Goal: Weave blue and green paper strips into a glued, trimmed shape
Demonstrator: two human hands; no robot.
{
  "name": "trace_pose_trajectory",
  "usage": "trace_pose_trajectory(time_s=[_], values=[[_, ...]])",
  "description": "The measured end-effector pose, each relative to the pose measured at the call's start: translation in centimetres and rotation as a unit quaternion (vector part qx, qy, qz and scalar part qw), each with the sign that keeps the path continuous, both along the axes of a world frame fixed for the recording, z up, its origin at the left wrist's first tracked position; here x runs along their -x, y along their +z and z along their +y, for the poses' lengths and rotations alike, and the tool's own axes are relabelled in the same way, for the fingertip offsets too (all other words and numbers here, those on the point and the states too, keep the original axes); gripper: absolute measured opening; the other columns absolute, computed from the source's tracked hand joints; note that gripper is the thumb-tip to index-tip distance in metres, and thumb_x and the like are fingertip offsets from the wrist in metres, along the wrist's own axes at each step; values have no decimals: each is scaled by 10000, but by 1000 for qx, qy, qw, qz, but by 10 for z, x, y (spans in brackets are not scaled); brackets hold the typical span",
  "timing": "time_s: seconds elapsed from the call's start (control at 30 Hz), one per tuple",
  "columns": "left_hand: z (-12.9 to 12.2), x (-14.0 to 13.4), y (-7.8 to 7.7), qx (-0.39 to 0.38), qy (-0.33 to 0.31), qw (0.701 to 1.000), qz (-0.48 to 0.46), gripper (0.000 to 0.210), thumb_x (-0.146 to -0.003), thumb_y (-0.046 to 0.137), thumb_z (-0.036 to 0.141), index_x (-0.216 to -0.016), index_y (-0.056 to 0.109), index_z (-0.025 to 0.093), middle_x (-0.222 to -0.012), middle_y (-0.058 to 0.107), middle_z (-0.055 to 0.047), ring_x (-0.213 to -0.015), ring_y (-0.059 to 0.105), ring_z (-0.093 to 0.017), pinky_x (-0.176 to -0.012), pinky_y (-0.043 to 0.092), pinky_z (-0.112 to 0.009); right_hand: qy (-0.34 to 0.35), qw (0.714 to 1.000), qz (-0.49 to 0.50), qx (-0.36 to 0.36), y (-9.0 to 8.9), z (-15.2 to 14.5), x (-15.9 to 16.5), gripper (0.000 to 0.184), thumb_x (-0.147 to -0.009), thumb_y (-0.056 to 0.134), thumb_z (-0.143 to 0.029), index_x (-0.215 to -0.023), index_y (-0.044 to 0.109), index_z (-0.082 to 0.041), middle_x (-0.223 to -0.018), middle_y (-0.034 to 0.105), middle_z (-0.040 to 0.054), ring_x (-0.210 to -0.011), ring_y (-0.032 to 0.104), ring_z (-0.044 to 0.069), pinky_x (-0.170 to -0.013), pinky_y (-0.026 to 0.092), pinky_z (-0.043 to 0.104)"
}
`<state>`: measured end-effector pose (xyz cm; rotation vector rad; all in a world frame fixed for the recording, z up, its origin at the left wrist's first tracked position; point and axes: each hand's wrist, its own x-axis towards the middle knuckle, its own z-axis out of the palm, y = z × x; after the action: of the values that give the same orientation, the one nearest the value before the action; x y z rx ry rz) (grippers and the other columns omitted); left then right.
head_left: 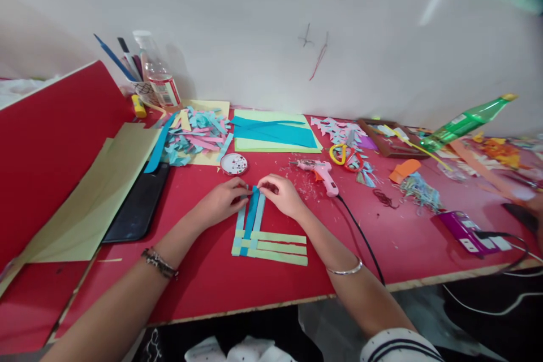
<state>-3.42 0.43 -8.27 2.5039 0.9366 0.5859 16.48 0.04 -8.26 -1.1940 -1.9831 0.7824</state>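
Observation:
Blue and pale green paper strips are woven together at one corner on the red table. The dark blue paper strip runs upright between two light blue paper strips, and all cross over and under several pale green strips. My left hand pinches at the upper end of the left light blue strip, its fingertips partly hidden. With thumb and finger closed, my right hand grips the top of the strips, at the dark blue one.
Beyond my hands lie a round lid with small beads, a pink glue gun with its cord, and yellow-handled scissors. Paper scraps, blue sheets and a phone surround them. A green bottle leans at right; another person's hand shows there.

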Motion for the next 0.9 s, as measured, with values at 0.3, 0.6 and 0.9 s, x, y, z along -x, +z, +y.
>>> trace_pose_trajectory(time_s=[0.3, 0.6, 0.9], values=[[-3, 1, 3, 20, 7, 1000, -5, 384, -783, 528, 432, -1041, 609, 160, -1042, 543, -100, -944, 557, -200, -836, 461, -307, -33, 998, 44, 6, -5, 0, 7, 90, -774, 518, -225, -778, 596, -181, -751, 599, 18, -621, 510, 119, -551, 393, 231], [-6, 4, -4, -2, 26, 1000, 13, 431, -735, 588, 430, -1061, 587, 149, -1090, 556, -115, -985, 554, -221, -856, 464, -324, -39, 998, 51, 11, -3, 0, 6, 95, -766, 521, -235, -763, 596, -177, -725, 580, 16, -606, 501, 120, -543, 391, 239], [-7, 4, -7, -25, 23, 999, 36, 452, -723, 607, 413, -1082, 585, 139, -1122, 550, -127, -1026, 529, -242, -897, 439, -354, -32, 998, 61, 2, -3, -1, 8, 84, -778, 525, -232, -775, 592, -181, -746, 557, 15, -648, 512, 125, -577, 405, 245]])
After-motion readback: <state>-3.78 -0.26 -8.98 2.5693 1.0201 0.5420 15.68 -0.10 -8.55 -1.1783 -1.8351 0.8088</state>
